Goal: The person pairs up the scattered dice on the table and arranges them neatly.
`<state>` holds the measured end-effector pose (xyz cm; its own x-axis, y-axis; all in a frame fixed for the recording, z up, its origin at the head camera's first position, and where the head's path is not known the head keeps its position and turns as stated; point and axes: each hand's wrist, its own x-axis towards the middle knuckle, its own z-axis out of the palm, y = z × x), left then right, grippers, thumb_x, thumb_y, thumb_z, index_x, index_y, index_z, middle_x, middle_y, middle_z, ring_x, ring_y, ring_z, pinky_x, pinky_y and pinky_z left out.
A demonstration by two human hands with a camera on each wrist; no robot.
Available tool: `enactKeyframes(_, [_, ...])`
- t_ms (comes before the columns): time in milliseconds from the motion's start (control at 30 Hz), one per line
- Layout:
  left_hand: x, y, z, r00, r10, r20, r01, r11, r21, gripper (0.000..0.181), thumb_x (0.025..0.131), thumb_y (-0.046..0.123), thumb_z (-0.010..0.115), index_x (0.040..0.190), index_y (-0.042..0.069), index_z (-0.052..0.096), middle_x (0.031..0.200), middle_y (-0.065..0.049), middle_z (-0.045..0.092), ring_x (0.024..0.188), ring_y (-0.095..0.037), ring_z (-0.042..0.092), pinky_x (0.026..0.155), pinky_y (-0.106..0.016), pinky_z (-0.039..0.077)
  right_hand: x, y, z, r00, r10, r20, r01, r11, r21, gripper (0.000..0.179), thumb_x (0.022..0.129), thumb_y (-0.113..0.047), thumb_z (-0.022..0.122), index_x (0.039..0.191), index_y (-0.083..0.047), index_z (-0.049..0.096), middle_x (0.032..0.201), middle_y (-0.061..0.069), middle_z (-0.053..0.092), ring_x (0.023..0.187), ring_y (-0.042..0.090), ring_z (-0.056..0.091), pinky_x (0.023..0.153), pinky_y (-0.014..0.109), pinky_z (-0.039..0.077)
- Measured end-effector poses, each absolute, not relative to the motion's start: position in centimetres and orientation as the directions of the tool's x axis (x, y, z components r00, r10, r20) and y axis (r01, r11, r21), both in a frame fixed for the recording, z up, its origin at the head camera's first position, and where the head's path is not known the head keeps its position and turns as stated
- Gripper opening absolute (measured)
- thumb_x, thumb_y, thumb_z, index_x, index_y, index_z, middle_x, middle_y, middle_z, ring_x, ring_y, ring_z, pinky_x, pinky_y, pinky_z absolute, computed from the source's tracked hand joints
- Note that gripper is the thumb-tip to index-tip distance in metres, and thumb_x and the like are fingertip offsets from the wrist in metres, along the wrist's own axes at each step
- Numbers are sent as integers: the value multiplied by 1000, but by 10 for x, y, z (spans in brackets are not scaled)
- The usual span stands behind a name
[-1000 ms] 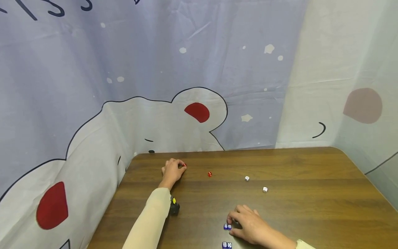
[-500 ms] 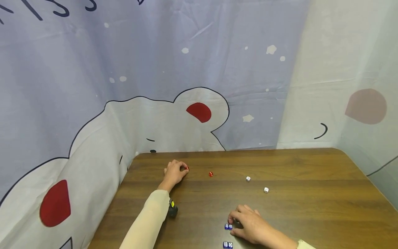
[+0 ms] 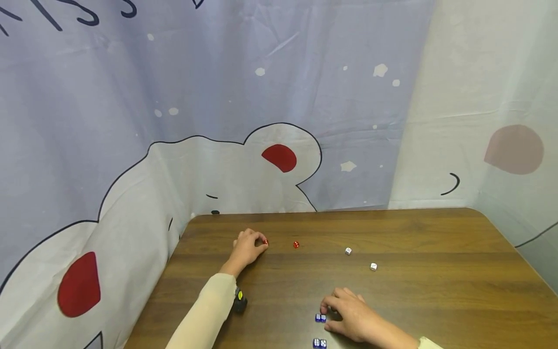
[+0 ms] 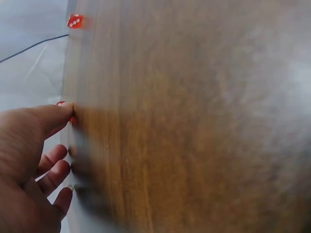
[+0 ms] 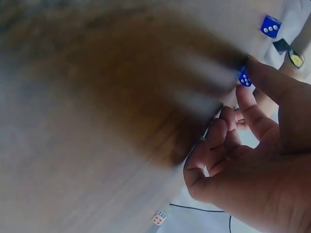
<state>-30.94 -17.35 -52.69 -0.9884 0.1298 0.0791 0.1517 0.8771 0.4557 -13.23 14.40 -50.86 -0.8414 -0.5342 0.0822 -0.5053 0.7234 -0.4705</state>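
Observation:
My left hand (image 3: pixel 247 248) pinches a red die (image 3: pixel 266 242) at its thumb and fingertips, on the far left of the wooden table. In the left wrist view the thumb covers most of that die (image 4: pixel 72 119). A second red die (image 3: pixel 296 245) lies a short way to its right. Near the front, my right hand (image 3: pixel 355 315) has curved fingers, with thumb and index tips on either side of a blue die (image 3: pixel 323 318). The right wrist view has the same blue die (image 5: pixel 245 77) between them. Another blue die (image 3: pixel 317 318) sits against its left side.
Two more blue dice (image 3: pixel 319 343) stand side by side at the front edge of view. Two white dice, a farther one (image 3: pixel 348 251) and a nearer one (image 3: pixel 373 266), lie right of the red ones. A printed curtain (image 3: pixel 235 179) hangs behind the wooden table (image 3: pixel 436 286).
My left hand has slid the red die rightward and slightly nearer, toward the other red die. The right hand keeps its place by the blue dice.

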Motion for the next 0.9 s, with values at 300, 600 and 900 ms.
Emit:
enactKeyframes(300, [-294,-167,-526,-975,206,80,220,865,451,10,92,31,75,100,25,71,114,-4,59,112,-28,51,90,-52,38,-143,154,-505,-788,-599,142,-586,657,-474,28,77,-24,85,99,-24,68,95,-9,56,89,7,46,74,29,44])
enactKeyframes(600, [-278,-157,-525,-956,278,92,289,851,438,9,92,32,75,98,26,71,115,-4,60,110,-27,52,89,-53,38,-159,152,-501,-808,-578,117,-552,672,-494,20,83,-24,81,100,-23,70,97,-7,57,92,15,51,79,35,47])
enactKeyframes(900, [-266,-147,-523,-941,326,92,332,835,438,9,91,32,76,96,26,71,114,-2,59,110,-26,51,90,-51,38,-181,145,-498,-831,-542,127,-523,683,-509,24,82,-19,81,103,-17,70,91,-2,56,87,16,52,77,38,46])
